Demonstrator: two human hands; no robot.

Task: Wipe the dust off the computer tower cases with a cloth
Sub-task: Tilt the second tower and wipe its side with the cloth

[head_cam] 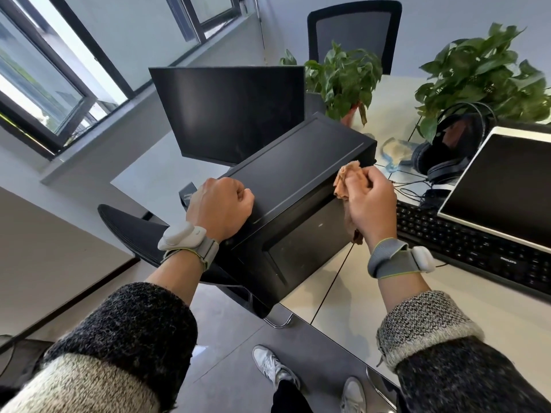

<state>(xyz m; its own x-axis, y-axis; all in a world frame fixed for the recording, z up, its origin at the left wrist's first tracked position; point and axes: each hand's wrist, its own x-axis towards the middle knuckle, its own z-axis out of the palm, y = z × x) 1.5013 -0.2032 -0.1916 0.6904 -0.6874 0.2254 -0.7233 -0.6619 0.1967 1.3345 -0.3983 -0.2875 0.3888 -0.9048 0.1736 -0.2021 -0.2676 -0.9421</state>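
Observation:
A black computer tower case (301, 174) stands on the edge of a pale desk, its top panel facing me. My left hand (220, 204) rests on the case's near left top edge with its fingers curled under; I cannot see whether they hook the edge. My right hand (369, 201) grips a crumpled orange-brown cloth (346, 180) and holds it against the case's right top edge. Part of the cloth hangs below that hand.
A dark monitor (232, 114) stands behind the case. A keyboard (465, 242), a second monitor (501, 189), headphones (447, 156) and two potted plants (343, 79) fill the desk (357, 308) to the right. A black chair (128, 228) sits left of the case.

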